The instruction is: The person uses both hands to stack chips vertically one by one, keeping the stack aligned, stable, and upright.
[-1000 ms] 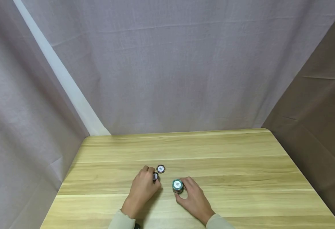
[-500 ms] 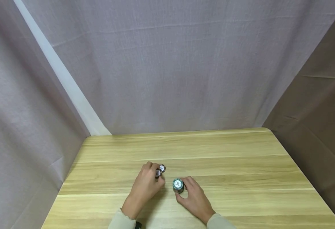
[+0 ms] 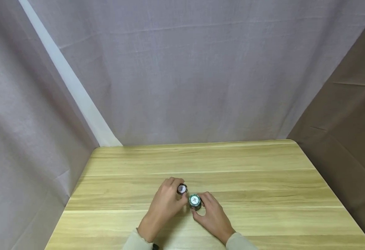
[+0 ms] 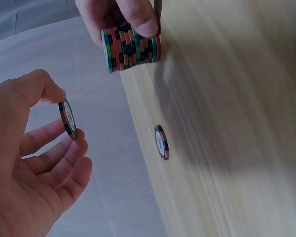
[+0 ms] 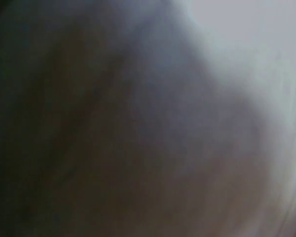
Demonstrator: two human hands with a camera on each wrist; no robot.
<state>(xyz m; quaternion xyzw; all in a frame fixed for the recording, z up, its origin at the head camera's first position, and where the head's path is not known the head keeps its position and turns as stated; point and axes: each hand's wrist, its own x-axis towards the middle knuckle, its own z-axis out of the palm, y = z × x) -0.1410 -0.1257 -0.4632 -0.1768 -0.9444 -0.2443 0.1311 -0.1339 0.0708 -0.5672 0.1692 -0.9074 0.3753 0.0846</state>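
The scene is seen by the head camera from above and behind, facing forward and down. The stack of chips (image 3: 195, 202), pinched single chip (image 3: 181, 189) and table (image 3: 248, 180) are shared with the closer left wrist view. The right wrist view is blurred out at very close range.

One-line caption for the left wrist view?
Left hand pinches a single chip near the right hand's chip stack; another chip lies on the table.

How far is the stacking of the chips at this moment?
A stack of chips already stands on the table, gripped by the right hand. The left hand pinches one chip beside the stack, not yet on it. One loose chip lies flat on the table.
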